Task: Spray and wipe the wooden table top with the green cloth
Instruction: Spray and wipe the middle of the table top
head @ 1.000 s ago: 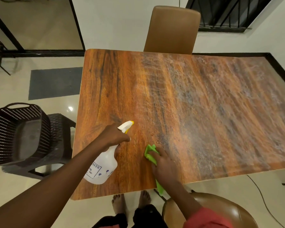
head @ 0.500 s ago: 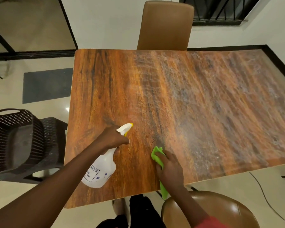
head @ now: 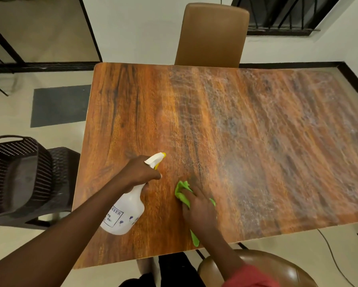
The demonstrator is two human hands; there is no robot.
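Note:
The wooden table top [head: 256, 141] fills the view, its middle and right covered in pale wet streaks while the left strip looks dry. My left hand [head: 139, 172] grips the neck of a white spray bottle [head: 125, 214] with a yellow-tipped nozzle, held just above the near left part of the table. My right hand [head: 198, 208] presses the green cloth [head: 182, 192] flat on the wood near the front edge, to the right of the bottle. Most of the cloth is hidden under the hand; one end sticks out near the wrist.
A brown chair [head: 213, 34] stands at the table's far side and another brown chair [head: 256, 268] at the near side by my right arm. A dark woven basket [head: 12, 172] sits on a dark stool [head: 56, 183] left of the table. A grey mat [head: 60, 105] lies on the floor.
My right hand slid the cloth to the right along the front of the table, then a little farther up. The left hand and bottle stayed in place.

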